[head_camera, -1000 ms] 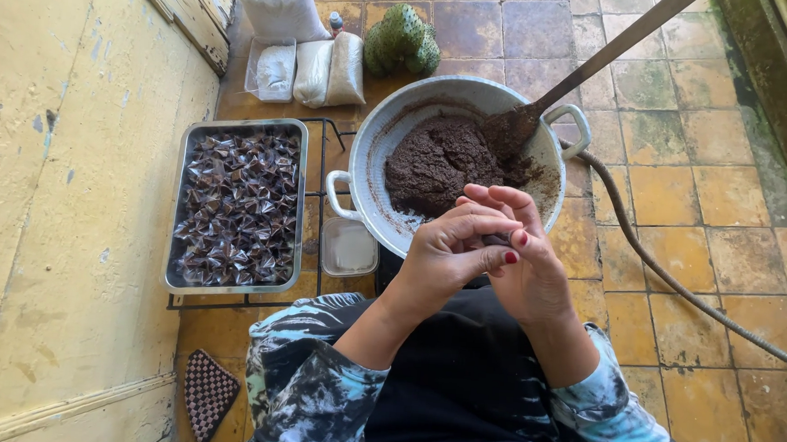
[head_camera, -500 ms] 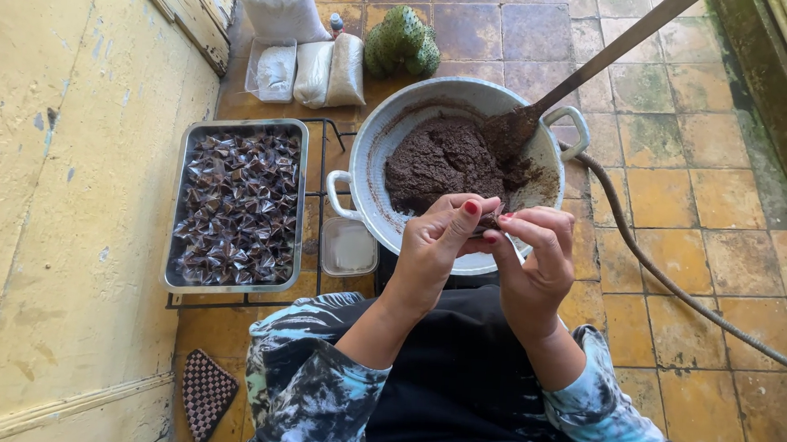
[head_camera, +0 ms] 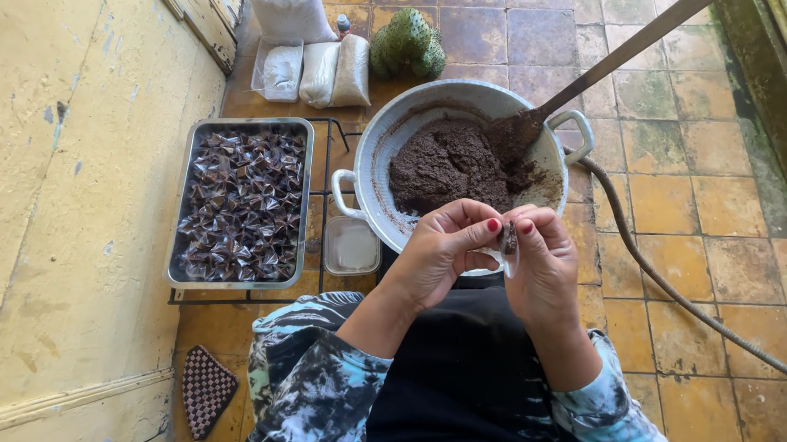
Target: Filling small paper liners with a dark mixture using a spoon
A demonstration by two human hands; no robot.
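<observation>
Pinching a dark sweet in clear wrapper (head_camera: 508, 246), left hand (head_camera: 437, 255) and right hand (head_camera: 545, 267) close fingertips over the metal basin (head_camera: 389, 148).

pan (head_camera: 390, 134) crowding hands (head_camera: 492, 254), tray (head_camera: 180, 235) left, tiles (head_camera: 730, 232) seemingly free right

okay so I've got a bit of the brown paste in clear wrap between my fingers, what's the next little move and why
Probably twist the clear wrapper shut around the brown lump: both hands, left hand and right hand, pinch it, and the tray holds pieces already wrapped that way.
</observation>
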